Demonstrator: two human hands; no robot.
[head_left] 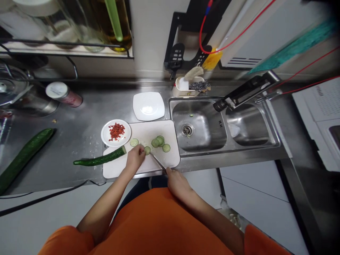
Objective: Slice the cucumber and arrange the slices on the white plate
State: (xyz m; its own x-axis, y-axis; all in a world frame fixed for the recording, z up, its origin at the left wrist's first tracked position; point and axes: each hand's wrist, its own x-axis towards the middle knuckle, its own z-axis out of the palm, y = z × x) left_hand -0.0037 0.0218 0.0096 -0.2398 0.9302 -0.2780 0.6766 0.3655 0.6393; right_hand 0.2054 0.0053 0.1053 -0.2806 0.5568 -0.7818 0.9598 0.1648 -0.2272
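On the white cutting board, my left hand is closed, its fingertips at the edge of a cucumber slice; whether they grip it is too small to tell. My right hand is wrapped round the handle of a knife, whose blade points up-left to that slice. Several more slices lie right of it, some overlapping, and one slice lies above my left hand. A cut cucumber rests partly on the board, left of my left hand.
A small plate of chopped red pieces overlaps the board's upper left corner. Behind the board sits an empty white square plate. A double sink is at the right. Far left lie a whole cucumber and a shaker jar.
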